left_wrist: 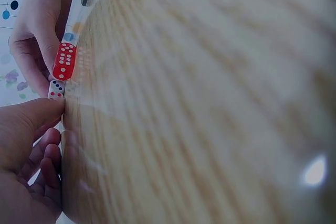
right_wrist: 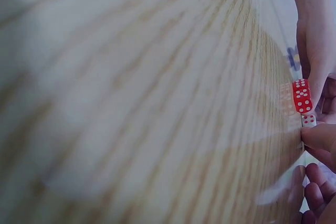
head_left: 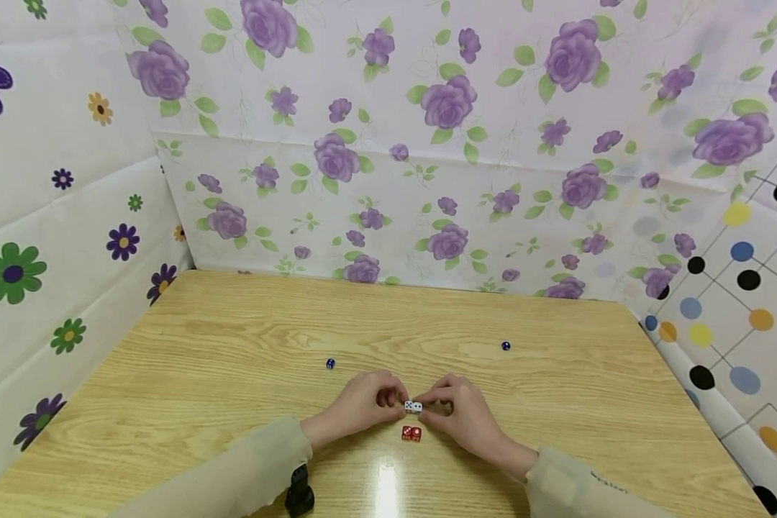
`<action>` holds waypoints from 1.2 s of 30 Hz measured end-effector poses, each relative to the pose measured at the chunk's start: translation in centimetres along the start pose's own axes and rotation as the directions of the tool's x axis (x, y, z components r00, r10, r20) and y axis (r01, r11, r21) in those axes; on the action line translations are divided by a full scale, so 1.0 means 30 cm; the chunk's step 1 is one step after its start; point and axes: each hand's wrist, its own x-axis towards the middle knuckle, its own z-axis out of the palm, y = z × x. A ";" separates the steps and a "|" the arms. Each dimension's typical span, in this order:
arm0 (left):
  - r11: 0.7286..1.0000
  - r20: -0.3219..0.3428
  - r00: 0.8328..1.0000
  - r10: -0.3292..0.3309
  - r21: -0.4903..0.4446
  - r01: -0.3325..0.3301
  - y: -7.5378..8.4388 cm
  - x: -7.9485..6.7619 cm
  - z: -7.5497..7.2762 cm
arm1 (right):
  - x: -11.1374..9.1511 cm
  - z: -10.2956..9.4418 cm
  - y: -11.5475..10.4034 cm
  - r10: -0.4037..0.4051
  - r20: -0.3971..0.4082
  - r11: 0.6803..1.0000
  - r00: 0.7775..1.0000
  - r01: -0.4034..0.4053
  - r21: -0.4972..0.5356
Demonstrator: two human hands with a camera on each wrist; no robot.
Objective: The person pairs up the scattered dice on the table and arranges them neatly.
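Two white dice stand side by side on the table between my hands. My left hand (head_left: 369, 399) pinches the left white die (head_left: 409, 406) between thumb and fingers. From the other side, my right hand (head_left: 462, 410) pinches the right white die (head_left: 417, 407) with thumb and index finger. Just nearer to me sits a pair of red dice (head_left: 411, 434), side by side with no hand on them. In the left wrist view the red dice (left_wrist: 64, 61) partly hide the white die (left_wrist: 56, 88) behind. The right wrist view shows a white die (right_wrist: 309, 120) at my right thumb.
One blue die (head_left: 330, 364) lies beyond my left hand, and another blue die (head_left: 506, 346) farther back to the right. A black object (head_left: 299, 493) shows by the left sleeve. Patterned sheets (head_left: 388, 180) enclose the wooden table (head_left: 246, 324) at the back and sides.
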 end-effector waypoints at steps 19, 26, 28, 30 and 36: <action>1.000 0.001 1.000 -0.013 -0.010 0.013 -0.005 0.002 0.004 | -0.006 -0.004 -0.005 -0.028 -0.001 1.000 1.000 0.028 -0.001; 0.999 0.008 1.000 -0.017 -0.026 0.018 0.000 0.001 -0.001 | -0.003 -0.002 -0.002 -0.029 0.001 1.000 1.000 0.029 -0.004; 0.999 0.021 1.000 -0.012 -0.048 0.013 -0.001 0.001 -0.006 | -0.002 -0.002 -0.002 -0.023 0.004 1.000 1.000 0.023 -0.006; 0.996 0.047 0.999 -0.015 -0.082 0.019 -0.003 0.001 -0.017 | -0.001 -0.002 -0.002 -0.015 0.008 1.000 1.000 0.016 -0.006; 0.993 0.106 0.994 -0.001 -0.114 0.013 -0.009 0.011 -0.095 | 0.000 -0.003 -0.005 -0.028 0.001 1.000 1.000 0.028 -0.007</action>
